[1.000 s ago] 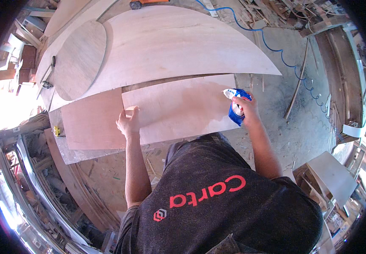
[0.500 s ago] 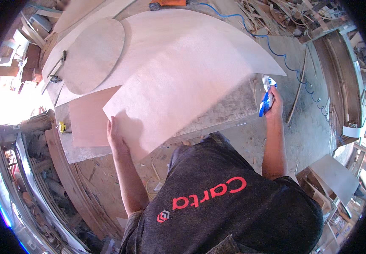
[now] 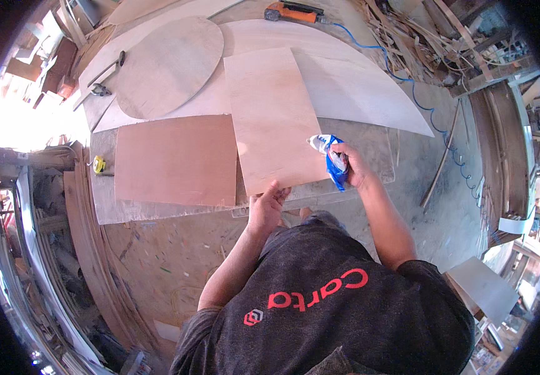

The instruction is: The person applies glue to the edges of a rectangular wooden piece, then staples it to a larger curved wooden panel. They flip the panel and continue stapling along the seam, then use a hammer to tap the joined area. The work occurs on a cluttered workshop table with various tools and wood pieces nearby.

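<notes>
while left fingers grip one pale panel, right fingers clutch one blue-white packet

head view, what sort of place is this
Most likely a woodworking shop: a pale rectangular wood panel, heaped wood offcuts and an orange handheld tool point to it.

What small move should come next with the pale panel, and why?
Perhaps ease the pale panel nearer, clear of the curved sheet: its far end overlaps that sheet, the left grip has its near edge, and the right grip holds the blue packet.
</notes>
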`<action>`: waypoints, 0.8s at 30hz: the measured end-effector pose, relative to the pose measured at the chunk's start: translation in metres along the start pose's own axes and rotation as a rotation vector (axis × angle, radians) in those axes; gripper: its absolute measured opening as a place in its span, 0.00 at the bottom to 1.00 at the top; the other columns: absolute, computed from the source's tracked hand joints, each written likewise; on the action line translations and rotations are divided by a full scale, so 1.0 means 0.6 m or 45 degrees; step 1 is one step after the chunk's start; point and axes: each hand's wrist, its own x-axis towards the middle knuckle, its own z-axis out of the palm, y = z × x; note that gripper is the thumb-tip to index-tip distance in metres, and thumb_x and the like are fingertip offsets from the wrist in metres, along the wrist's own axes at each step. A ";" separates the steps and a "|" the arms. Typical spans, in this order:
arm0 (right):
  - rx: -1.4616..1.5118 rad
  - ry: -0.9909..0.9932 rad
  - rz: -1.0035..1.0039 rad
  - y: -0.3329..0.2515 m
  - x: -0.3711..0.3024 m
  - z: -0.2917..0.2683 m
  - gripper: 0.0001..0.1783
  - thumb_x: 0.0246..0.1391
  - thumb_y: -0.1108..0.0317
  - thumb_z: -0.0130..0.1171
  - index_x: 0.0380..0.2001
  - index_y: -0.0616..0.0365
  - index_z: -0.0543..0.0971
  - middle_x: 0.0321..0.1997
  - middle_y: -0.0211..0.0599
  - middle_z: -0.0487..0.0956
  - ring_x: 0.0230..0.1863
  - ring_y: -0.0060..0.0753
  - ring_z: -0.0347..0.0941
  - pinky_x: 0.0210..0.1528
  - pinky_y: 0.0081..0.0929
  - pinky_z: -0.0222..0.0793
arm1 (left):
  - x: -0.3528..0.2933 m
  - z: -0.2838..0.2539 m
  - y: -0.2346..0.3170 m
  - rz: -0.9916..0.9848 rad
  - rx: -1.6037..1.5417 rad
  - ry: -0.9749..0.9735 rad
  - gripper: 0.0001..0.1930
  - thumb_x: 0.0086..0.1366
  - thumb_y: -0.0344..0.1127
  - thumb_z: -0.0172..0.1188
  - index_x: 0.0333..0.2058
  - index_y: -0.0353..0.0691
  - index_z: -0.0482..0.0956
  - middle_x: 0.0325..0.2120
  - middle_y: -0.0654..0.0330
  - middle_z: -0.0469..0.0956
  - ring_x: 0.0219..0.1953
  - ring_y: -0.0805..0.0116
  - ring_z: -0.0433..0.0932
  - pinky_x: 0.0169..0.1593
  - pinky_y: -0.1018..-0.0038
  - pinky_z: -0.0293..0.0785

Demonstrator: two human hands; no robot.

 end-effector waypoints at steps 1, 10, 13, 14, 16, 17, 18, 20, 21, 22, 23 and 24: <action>-0.033 -0.011 0.034 -0.006 0.003 -0.001 0.20 0.49 0.53 0.73 0.38 0.54 0.80 0.30 0.31 0.81 0.28 0.24 0.76 0.32 0.25 0.77 | -0.010 -0.005 -0.001 -0.064 0.011 -0.071 0.16 0.73 0.27 0.58 0.58 0.36 0.71 0.50 0.56 0.79 0.54 0.61 0.80 0.57 0.58 0.80; -0.416 0.043 -0.168 -0.093 -0.007 -0.027 0.26 0.45 0.62 0.75 0.46 0.56 0.78 0.33 0.29 0.80 0.30 0.20 0.74 0.32 0.21 0.71 | -0.063 -0.040 0.064 -0.758 0.919 -0.411 0.21 0.70 0.39 0.66 0.57 0.34 0.78 0.47 0.53 0.84 0.48 0.61 0.84 0.55 0.64 0.79; -0.609 0.209 -0.236 -0.131 -0.048 -0.013 0.30 0.43 0.63 0.75 0.51 0.58 0.77 0.37 0.32 0.79 0.33 0.21 0.74 0.35 0.19 0.69 | -0.076 0.059 0.153 -0.514 1.474 -0.212 0.34 0.61 0.48 0.74 0.58 0.29 0.77 0.52 0.48 0.81 0.55 0.59 0.79 0.62 0.62 0.73; -0.594 0.157 -0.245 -0.143 -0.065 0.010 0.32 0.43 0.63 0.75 0.52 0.58 0.76 0.39 0.34 0.79 0.34 0.22 0.74 0.36 0.20 0.70 | -0.079 0.093 0.175 -0.369 1.635 -0.115 0.39 0.57 0.51 0.77 0.58 0.27 0.76 0.55 0.46 0.79 0.59 0.57 0.77 0.66 0.61 0.70; -0.451 0.173 -0.250 -0.143 -0.096 0.066 0.35 0.43 0.64 0.75 0.55 0.59 0.74 0.42 0.37 0.79 0.38 0.29 0.77 0.40 0.25 0.75 | -0.087 0.143 0.170 0.219 2.025 -0.152 0.53 0.51 0.55 0.80 0.65 0.26 0.65 0.64 0.39 0.68 0.68 0.48 0.66 0.71 0.55 0.63; -0.448 0.103 -0.232 -0.141 -0.106 0.080 0.33 0.45 0.64 0.76 0.54 0.58 0.75 0.45 0.41 0.79 0.45 0.35 0.79 0.46 0.34 0.80 | -0.085 0.163 0.159 0.534 2.196 -0.175 0.59 0.48 0.56 0.81 0.69 0.25 0.59 0.68 0.36 0.62 0.72 0.44 0.61 0.73 0.52 0.60; -0.394 0.079 -0.211 -0.129 -0.113 0.101 0.32 0.46 0.64 0.76 0.54 0.57 0.75 0.45 0.40 0.79 0.44 0.33 0.79 0.45 0.33 0.80 | -0.082 0.171 0.143 0.602 2.175 -0.249 0.63 0.46 0.57 0.82 0.70 0.25 0.55 0.70 0.34 0.56 0.74 0.41 0.54 0.74 0.51 0.56; -0.354 -0.026 -0.154 -0.113 -0.130 0.145 0.30 0.48 0.65 0.76 0.53 0.56 0.75 0.43 0.36 0.79 0.42 0.28 0.79 0.43 0.29 0.80 | -0.069 0.175 0.100 0.730 2.116 -0.405 0.71 0.42 0.59 0.83 0.72 0.26 0.45 0.73 0.30 0.45 0.77 0.35 0.41 0.77 0.48 0.49; -0.359 -0.114 -0.112 -0.108 -0.134 0.164 0.27 0.49 0.66 0.76 0.52 0.55 0.76 0.41 0.33 0.80 0.41 0.26 0.79 0.41 0.27 0.79 | -0.064 0.185 0.088 0.751 2.253 -0.439 0.67 0.49 0.57 0.79 0.72 0.24 0.44 0.72 0.26 0.42 0.77 0.31 0.36 0.77 0.46 0.48; -0.392 -0.240 -0.076 -0.100 -0.130 0.181 0.22 0.52 0.68 0.75 0.48 0.54 0.77 0.38 0.28 0.80 0.37 0.21 0.79 0.38 0.25 0.77 | -0.062 0.180 0.074 0.828 2.307 -0.306 0.63 0.53 0.54 0.76 0.72 0.24 0.45 0.72 0.26 0.44 0.77 0.30 0.39 0.76 0.47 0.50; -0.459 -0.302 -0.066 -0.105 -0.135 0.196 0.20 0.52 0.67 0.76 0.45 0.54 0.77 0.35 0.25 0.79 0.35 0.18 0.78 0.37 0.24 0.76 | -0.061 0.168 0.061 0.903 2.358 -0.166 0.58 0.57 0.52 0.74 0.72 0.24 0.45 0.72 0.26 0.45 0.76 0.28 0.41 0.76 0.48 0.51; -0.423 -0.356 -0.113 -0.105 -0.130 0.200 0.21 0.54 0.66 0.74 0.47 0.57 0.76 0.37 0.30 0.81 0.37 0.21 0.79 0.39 0.25 0.78 | -0.060 0.157 0.064 0.937 2.320 -0.124 0.51 0.61 0.44 0.67 0.72 0.24 0.46 0.71 0.27 0.48 0.75 0.29 0.46 0.75 0.50 0.54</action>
